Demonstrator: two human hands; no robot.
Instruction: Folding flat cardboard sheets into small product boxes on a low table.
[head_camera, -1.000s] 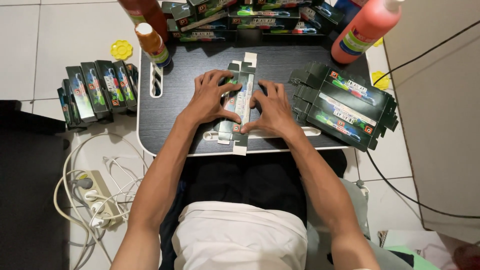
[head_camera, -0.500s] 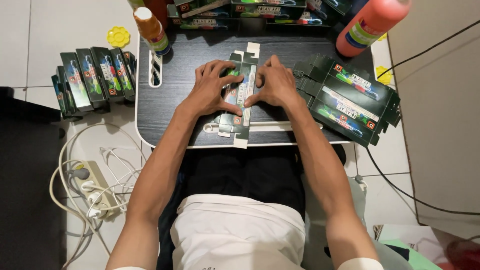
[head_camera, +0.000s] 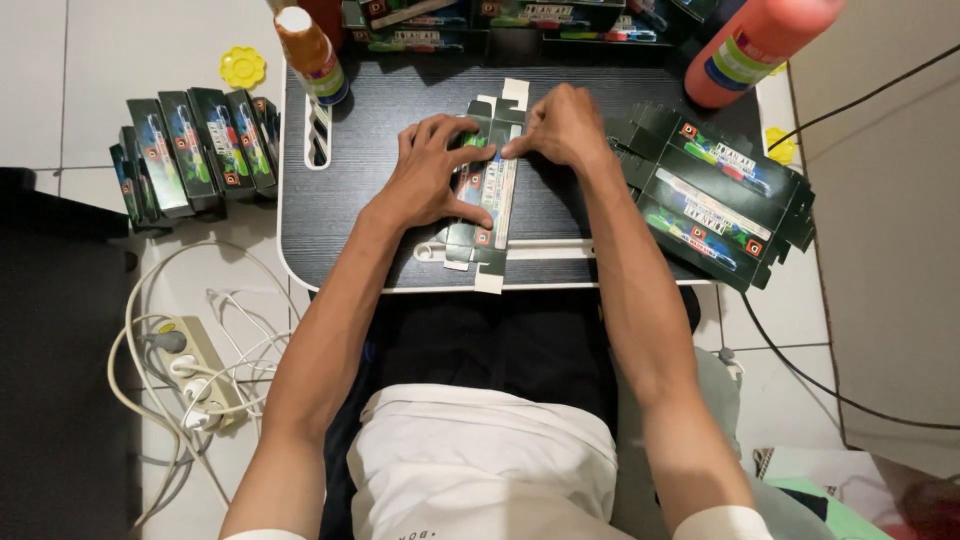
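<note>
Two forearms reach forward over the dark worktop (head_camera: 360, 215); left hand (head_camera: 432, 172) lies spread, fingers pressing a flat, unfolded dark-green carton (head_camera: 492, 195) at the worktop's middle; right hand (head_camera: 562, 125) is loosely curled, its fingertips pinching the carton's upper edge; a stack of flat cartons (head_camera: 715, 195) lies just right of it; folded boxes (head_camera: 195, 150) stand on the tiled floor at left; an orange bottle (head_camera: 755, 45) and a brown bottle (head_camera: 310, 55) stand at the far corners; a power strip (head_camera: 195, 370) lies on the floor.
</note>
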